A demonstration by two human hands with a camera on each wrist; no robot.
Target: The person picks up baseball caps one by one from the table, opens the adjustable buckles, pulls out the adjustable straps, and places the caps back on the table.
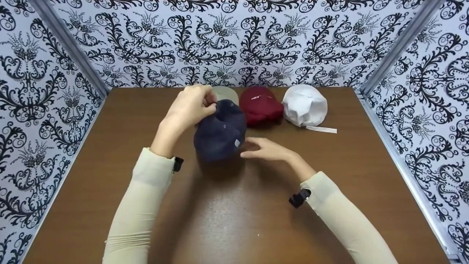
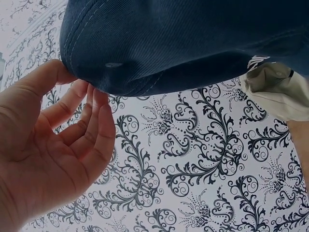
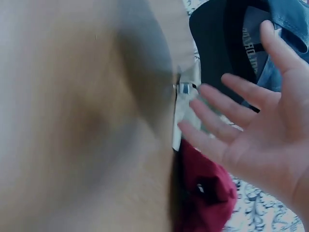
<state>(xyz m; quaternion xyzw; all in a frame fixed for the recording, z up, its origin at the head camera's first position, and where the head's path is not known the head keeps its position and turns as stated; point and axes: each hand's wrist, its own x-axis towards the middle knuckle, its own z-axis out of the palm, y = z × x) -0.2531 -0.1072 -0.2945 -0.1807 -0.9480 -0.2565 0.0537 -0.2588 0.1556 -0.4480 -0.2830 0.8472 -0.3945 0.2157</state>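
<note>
A navy blue baseball cap (image 1: 220,141) hangs above the table, tilted. My left hand (image 1: 189,106) pinches its upper edge between thumb and fingers; the left wrist view has the cap's stitched cloth (image 2: 169,43) just above the curled fingers of the left hand (image 2: 53,140). My right hand (image 1: 269,149) is beside the cap's lower right side, its fingers spread and holding nothing. In the right wrist view, the inside of the navy cap (image 3: 217,48) lies behind the fingers of the right hand (image 3: 270,130). Whether they touch it I cannot tell.
Along the back of the brown table (image 1: 234,220) stand a beige cap (image 1: 225,94), partly hidden by the navy one, a dark red cap (image 1: 261,106) and a white cap (image 1: 306,104) with its strap sticking out right. Patterned walls (image 1: 220,40) enclose the table's back and sides.
</note>
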